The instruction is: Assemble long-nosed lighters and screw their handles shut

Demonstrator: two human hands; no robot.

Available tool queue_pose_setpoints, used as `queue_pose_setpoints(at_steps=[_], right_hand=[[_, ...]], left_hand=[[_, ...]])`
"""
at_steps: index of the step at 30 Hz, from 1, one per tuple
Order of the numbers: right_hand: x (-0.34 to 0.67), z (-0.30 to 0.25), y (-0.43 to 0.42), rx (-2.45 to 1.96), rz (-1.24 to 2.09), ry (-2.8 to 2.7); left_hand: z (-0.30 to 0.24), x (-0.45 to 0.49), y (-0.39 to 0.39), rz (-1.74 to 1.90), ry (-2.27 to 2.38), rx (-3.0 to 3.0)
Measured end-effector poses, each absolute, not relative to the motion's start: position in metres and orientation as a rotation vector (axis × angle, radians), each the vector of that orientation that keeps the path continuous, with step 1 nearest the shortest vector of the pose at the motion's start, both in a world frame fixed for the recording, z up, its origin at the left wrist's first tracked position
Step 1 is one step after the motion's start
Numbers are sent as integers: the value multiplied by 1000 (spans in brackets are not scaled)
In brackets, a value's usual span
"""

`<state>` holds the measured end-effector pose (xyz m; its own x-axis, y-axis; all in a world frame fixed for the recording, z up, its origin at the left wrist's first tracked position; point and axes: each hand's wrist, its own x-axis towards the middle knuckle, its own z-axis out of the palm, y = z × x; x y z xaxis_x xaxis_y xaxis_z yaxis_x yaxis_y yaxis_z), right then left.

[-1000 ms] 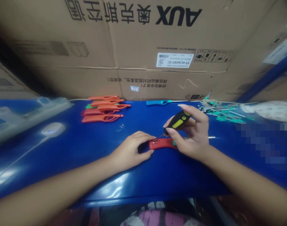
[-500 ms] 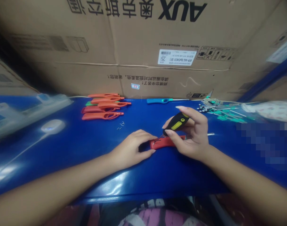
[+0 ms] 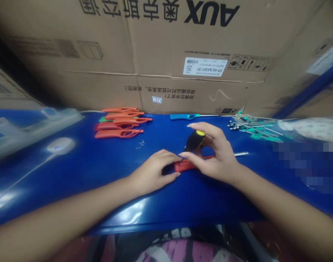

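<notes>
The left hand (image 3: 150,173) clamps one end of a red plastic handle (image 3: 185,166) lying between the hands; hold it flat. The right hand (image 3: 217,156) grips a slanted black-and-yellow screwdriver (image 3: 195,140); press steadily. Beyond them, the glossy blue surface (image 3: 114,156) gives turning room before tiny silvery screws (image 3: 141,144), then a brown cardboard box (image 3: 155,43) at its far edge.

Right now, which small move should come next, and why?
Probably a slight turn of the screwdriver: the right hand grips its handle, which slants over the red casing, while the left hand braces the casing's end. The tip's seating is unclear.
</notes>
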<state>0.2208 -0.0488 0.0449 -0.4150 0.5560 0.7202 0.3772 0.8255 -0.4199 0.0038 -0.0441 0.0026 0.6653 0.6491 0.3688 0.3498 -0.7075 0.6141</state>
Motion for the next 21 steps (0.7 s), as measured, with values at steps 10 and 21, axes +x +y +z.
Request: queue_pose_setpoints(at_steps=[10, 21], right_hand=[[213, 91, -35, -724, 204, -2236], [226, 70, -22, -755, 133, -2088]], left_hand=[[2, 4, -46, 739, 781, 2379], [2, 6, -47, 769, 737, 2368]])
